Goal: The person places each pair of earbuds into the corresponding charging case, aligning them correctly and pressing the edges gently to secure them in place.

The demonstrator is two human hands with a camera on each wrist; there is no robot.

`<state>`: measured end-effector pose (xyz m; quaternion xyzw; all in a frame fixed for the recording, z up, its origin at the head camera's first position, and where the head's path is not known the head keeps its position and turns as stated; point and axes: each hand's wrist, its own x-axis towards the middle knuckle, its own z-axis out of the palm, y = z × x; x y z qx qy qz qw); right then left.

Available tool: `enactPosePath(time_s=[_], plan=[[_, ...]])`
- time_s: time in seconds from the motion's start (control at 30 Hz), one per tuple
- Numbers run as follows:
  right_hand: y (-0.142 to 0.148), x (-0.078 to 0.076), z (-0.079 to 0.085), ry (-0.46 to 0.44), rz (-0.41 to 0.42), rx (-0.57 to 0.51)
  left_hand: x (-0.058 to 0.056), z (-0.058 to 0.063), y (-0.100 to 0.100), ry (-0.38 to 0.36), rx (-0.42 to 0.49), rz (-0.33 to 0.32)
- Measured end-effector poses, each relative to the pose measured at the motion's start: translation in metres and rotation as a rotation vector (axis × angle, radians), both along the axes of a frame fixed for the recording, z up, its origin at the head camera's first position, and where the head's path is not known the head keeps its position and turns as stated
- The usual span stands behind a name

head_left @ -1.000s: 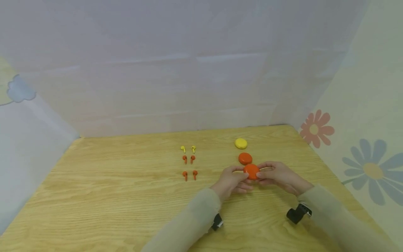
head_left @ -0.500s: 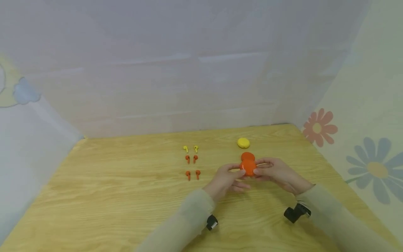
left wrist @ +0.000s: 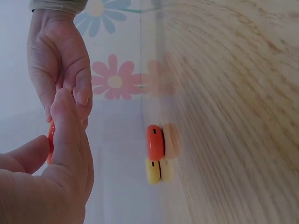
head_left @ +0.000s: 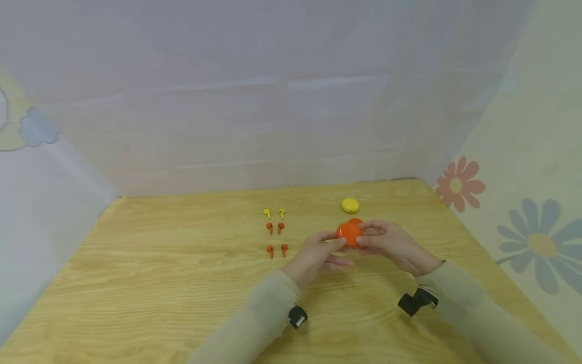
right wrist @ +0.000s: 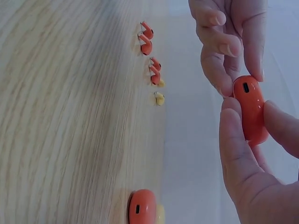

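Between both hands a round, glossy orange earbud case [head_left: 349,235] is held up off the table, its lid closed. My left hand [head_left: 314,257] pinches its left side with thumb and fingers. On the other side my right hand [head_left: 390,244] pinches it too, thumb on the near face. The right wrist view shows a dark port slot on the edge of this case [right wrist: 253,109]; in the left wrist view the fingers mostly hide it. Behind it, partly covered in the head view, a second orange case [left wrist: 154,142] lies on the table.
A yellow case [head_left: 350,206] lies farther back on the wooden table [head_left: 159,283]. To the left, earbuds lie in pairs: yellow earbuds [head_left: 282,213] at the back, orange earbuds [head_left: 270,228] in the middle, more orange earbuds [head_left: 284,249] nearest. Pale wall sheets [head_left: 273,126] enclose the table.
Both hands have carried the held orange case left and slightly away from me, so it now overlaps the second orange case in the head view. Their grip looks the same.
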<state>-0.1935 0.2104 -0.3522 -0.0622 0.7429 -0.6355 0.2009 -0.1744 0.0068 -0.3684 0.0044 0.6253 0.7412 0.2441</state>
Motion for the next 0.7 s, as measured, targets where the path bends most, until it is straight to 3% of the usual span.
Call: enactPosePath(time_s=[0.17,0.7], plan=[[-0.007,-0.001,0.001,0.010,-0.006,-0.009,-0.002,0.002,-0.007,-0.009,0.029,0.010],[-0.024,-0.003,0.002,0.014,0.009,-0.071,-0.006,0.005,-0.029,0.018,-0.018,-0.001]])
